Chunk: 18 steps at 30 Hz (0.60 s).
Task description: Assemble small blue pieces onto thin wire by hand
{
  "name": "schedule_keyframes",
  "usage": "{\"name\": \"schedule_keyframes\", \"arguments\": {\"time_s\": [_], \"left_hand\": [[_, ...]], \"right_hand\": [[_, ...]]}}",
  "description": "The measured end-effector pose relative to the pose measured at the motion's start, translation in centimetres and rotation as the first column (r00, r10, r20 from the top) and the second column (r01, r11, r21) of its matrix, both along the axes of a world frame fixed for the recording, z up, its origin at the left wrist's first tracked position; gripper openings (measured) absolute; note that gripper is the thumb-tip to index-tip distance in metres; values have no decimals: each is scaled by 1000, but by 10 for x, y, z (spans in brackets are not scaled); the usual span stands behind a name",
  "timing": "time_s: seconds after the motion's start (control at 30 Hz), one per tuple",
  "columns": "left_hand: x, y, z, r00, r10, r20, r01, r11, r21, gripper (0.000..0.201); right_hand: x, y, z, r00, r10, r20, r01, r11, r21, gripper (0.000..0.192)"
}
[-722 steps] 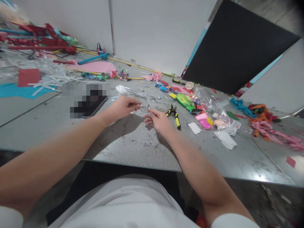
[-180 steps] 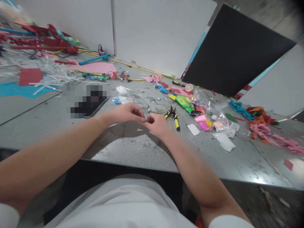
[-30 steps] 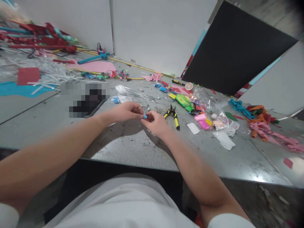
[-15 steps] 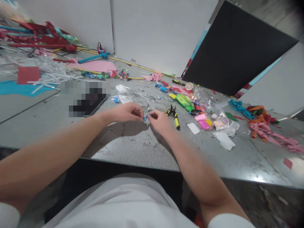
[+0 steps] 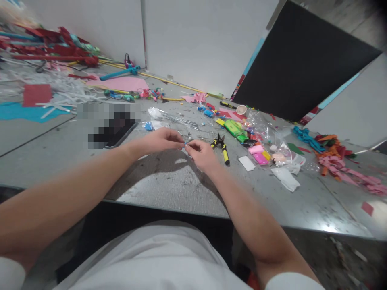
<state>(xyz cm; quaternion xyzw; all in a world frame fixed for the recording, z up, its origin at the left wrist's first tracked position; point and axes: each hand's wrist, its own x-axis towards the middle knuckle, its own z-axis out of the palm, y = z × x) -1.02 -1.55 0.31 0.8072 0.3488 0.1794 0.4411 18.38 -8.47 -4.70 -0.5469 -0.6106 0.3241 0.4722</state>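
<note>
My left hand (image 5: 163,140) and my right hand (image 5: 202,153) meet fingertip to fingertip just above the table. Pinched between them is a tiny blue piece of what looks like modelling clay (image 5: 185,143), mostly hidden by the fingers. Both hands are closed, each with thumb and forefinger on the blue piece. Right beside my right hand lie yellow-and-black pliers (image 5: 221,147) with their jaws pointing away from me. Beyond my left hand rest a small blue packet (image 5: 147,126) and a bundle of thin wires (image 5: 178,119).
A dark phone-like device (image 5: 122,135), partly pixelated, lies to the left. On the right are bright clay packets (image 5: 234,129), a white card (image 5: 247,163) and crumpled white wrapping (image 5: 286,178). Paper strips (image 5: 69,82) cover the far left. A white partition (image 5: 193,44) stands behind the table (image 5: 169,189).
The fingertips have drawn closer together around the blue piece, so less of it shows. My left fingers have straightened and risen slightly.
</note>
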Motion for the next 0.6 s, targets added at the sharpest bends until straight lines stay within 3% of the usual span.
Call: {"name": "schedule_keyframes", "arguments": {"time_s": [0.13, 0.37, 0.53, 0.6], "left_hand": [[1, -2, 1, 998, 21, 54, -20, 999, -27, 27], [1, 0, -4, 988, 13, 152, -4, 999, -53, 26], [0, 1, -6, 984, -64, 167, 74, 996, -56, 26], [0, 1, -7, 982, -95, 164, 103, 994, -42, 25]], "right_hand": [[1, 1, 0, 1000, 9, -1, -9, 1000, 1, 20], [4, 3, -2, 993, -109, 40, 111, 993, -31, 31], [4, 3, 0, 998, 43, 46, -43, 999, 16, 22], [3, 2, 1, 994, 49, 101, -52, 998, 33, 16]]}}
